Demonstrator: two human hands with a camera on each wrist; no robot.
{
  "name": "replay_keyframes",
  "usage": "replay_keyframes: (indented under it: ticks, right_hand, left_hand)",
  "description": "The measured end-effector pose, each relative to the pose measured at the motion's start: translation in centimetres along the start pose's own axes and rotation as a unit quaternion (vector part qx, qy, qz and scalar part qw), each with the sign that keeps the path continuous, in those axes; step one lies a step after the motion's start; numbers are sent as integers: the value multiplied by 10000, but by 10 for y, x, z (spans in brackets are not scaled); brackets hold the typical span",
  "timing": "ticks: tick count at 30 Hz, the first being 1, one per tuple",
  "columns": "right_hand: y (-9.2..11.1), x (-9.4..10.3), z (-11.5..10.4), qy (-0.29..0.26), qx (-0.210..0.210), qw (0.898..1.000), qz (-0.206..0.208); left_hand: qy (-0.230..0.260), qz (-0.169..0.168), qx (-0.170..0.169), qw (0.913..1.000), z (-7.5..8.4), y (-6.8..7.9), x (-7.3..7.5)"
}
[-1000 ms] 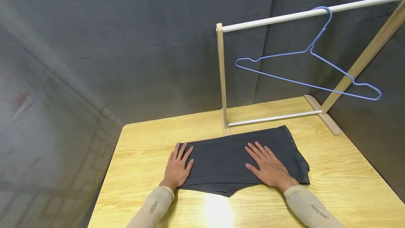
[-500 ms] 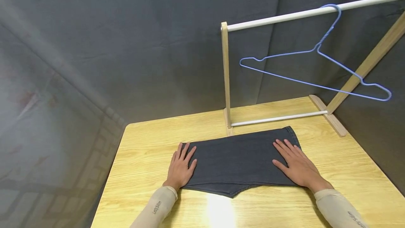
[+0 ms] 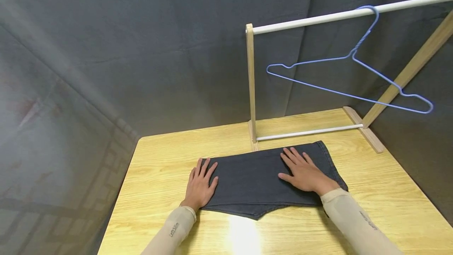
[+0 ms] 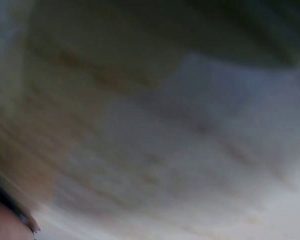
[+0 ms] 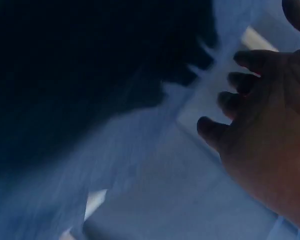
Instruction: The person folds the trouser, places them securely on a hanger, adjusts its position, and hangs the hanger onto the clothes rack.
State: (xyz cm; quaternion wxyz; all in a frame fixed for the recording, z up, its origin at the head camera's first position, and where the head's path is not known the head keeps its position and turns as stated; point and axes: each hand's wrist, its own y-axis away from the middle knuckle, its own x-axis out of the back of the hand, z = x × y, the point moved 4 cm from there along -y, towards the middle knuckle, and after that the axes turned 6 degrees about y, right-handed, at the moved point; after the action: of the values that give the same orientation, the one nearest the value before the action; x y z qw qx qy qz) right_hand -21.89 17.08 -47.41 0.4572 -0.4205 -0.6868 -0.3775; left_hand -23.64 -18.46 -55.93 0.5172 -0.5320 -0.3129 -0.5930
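A folded pair of dark denim trousers (image 3: pixel 247 180) lies flat on the wooden table, a stitched end at the right and a pointed corner at its near edge. My left hand (image 3: pixel 200 186) rests on its left end, fingers straight and slightly spread. Over the right part is my right hand (image 3: pixel 305 174), palm down with spread fingers. In the right wrist view that hand (image 5: pixel 270 135) shows beside its shadow on the denim (image 5: pixel 135 135), fingertips apart from the shadow's. Blur fills most of the left wrist view, with a bit of skin (image 4: pixel 7 225) at its corner.
Behind the trousers stands a wooden rack with a white top rail (image 3: pixel 311 19) and a lower white bar (image 3: pixel 308 132). From the rail hangs a blue wire hanger (image 3: pixel 318 87). The wooden table (image 3: pixel 170 148) meets grey curtains (image 3: pixel 177 50) at the back and sides.
My right hand slid right to the trousers' stitched end, then came back left and a little farther up over the cloth. My left hand stayed on the left end.
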Motion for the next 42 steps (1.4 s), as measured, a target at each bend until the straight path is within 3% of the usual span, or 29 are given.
replay_keyframes:
  ticks: [3, 6, 14, 22, 28, 34, 38, 42]
  right_hand:
    - [-22, -11, -5, -39, 86, 9995, -296]
    - [-34, -22, 3, -78, 114, 9988, -469]
    - [-38, -22, 51, -420, -239, 9980, -414]
    - [-25, -13, 87, -536, -545, 9971, 52]
    - [-12, -11, 78, -484, -356, 9979, 220]
    - [24, -16, 68, -420, -51, 9973, 593]
    - [42, -21, 67, -517, -42, 9973, 522]
    - [40, -18, 66, -330, -143, 9991, 238]
  left_hand:
    - [45, -5, -15, 10000, -1, 1, 0]
    - [82, -62, -11, 9999, -2, 1, 0]
    - [73, -71, 24, 9999, -2, -1, 2]
    - [50, 19, -8, 10000, -1, 0, -1]
    - [98, 68, -9, 9999, -1, 0, 0]
    - [0, -110, 30, 9999, -1, 1, -1]
    - [-59, -69, 16, 10000, -1, 0, 0]
    - [-50, -7, 60, 10000, 0, 1, 1]
